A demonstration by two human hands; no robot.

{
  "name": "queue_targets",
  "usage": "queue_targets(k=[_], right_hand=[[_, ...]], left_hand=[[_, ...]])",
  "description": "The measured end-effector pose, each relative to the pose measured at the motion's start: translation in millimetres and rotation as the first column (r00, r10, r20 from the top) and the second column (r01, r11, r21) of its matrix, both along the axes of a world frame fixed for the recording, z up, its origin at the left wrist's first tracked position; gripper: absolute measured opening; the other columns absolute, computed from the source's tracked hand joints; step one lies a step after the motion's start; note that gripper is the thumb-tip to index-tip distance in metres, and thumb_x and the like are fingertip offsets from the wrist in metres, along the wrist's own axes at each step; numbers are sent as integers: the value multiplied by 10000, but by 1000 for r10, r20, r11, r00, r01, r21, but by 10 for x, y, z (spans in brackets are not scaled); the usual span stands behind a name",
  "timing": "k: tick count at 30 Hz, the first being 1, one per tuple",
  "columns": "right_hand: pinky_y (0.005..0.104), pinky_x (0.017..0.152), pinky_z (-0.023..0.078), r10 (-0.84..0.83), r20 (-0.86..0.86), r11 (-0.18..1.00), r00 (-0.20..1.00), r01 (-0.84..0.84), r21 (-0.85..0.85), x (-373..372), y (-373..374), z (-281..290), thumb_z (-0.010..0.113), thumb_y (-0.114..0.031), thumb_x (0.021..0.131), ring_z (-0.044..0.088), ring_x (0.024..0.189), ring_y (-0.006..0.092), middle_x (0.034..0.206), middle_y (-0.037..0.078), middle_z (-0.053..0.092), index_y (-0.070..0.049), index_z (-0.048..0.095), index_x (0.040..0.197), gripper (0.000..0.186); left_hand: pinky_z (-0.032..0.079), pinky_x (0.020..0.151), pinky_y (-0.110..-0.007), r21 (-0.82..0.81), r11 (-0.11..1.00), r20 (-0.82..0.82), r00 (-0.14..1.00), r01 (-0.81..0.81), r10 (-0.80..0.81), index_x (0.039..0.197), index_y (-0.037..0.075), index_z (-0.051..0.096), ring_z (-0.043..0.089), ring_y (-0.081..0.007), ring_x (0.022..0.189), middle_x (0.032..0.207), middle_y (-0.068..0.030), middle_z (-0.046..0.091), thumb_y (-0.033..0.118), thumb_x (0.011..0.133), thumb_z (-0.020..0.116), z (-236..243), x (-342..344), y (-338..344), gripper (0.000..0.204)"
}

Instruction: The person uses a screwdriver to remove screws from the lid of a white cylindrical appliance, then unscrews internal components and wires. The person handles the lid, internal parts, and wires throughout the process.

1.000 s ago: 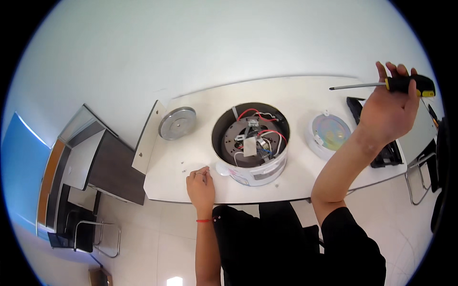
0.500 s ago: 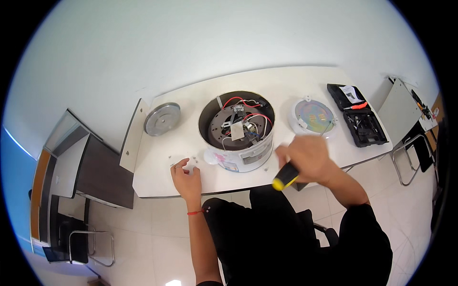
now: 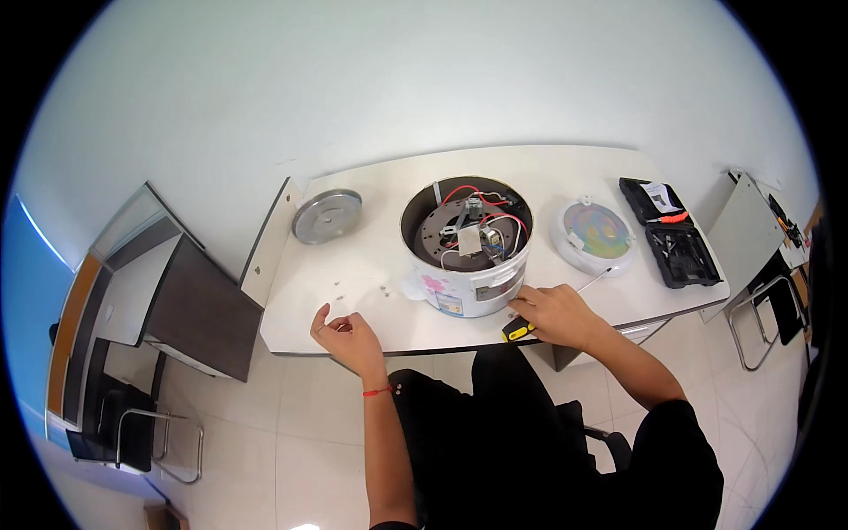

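My right hand (image 3: 559, 313) is closed on a black-and-yellow screwdriver (image 3: 517, 329) at the table's front edge, its shaft pointing back and right toward the lid. Beside it stands an open white cooker housing (image 3: 475, 287) with a pink flower print, holding red and white wires and a metal plate inside. My left hand (image 3: 352, 343), a red string at the wrist, is open with bent fingers over the front edge, left of the housing. Small screws (image 3: 383, 289) lie just beyond it. Whether my right fingertips also touch a small part, I cannot tell.
A round metal plate (image 3: 327, 216) lies at the white table's (image 3: 389, 168) back left; a round white lid (image 3: 590, 234) and an open black tool case (image 3: 671, 252) are at the right. A side desk (image 3: 190, 309) stands left, chairs stand at both sides, and a wall is behind.
My right hand came down from high at the right with the screwdriver to the table edge beside the housing. My left hand has opened slightly and shifted left. The view has shifted.
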State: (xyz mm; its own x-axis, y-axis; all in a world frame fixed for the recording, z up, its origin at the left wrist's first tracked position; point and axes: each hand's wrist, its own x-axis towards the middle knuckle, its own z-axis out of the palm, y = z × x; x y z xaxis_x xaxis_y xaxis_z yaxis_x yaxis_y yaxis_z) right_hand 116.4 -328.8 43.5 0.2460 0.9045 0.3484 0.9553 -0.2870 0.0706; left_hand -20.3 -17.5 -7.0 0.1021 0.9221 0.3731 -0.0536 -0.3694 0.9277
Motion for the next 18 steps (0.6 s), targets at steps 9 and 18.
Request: queue_targets(k=[9, 18], right_hand=[[398, 618, 562, 0, -60, 999, 998, -3, -41, 4, -7, -25, 736, -90, 729, 716, 831, 240, 1034, 62, 621, -72, 654, 1007, 290], [411, 592, 546, 24, -48, 1000, 999, -25, -8, 22, -56, -55, 724, -88, 731, 702, 777, 248, 985, 69, 590, -67, 636, 919, 209]], left_hand=[[459, 737, -267, -145, 987, 174, 983, 75, -49, 1354, 11, 427, 500, -109, 798, 1025, -56, 520, -56, 873, 545, 113, -59, -78, 500], [507, 875, -416, 272, 921, -528, 844, 280, -101, 1304, 1, 631, 583, -293, 979, 1158, -153, 609, 60, 833, 676, 53, 133, -39, 477]])
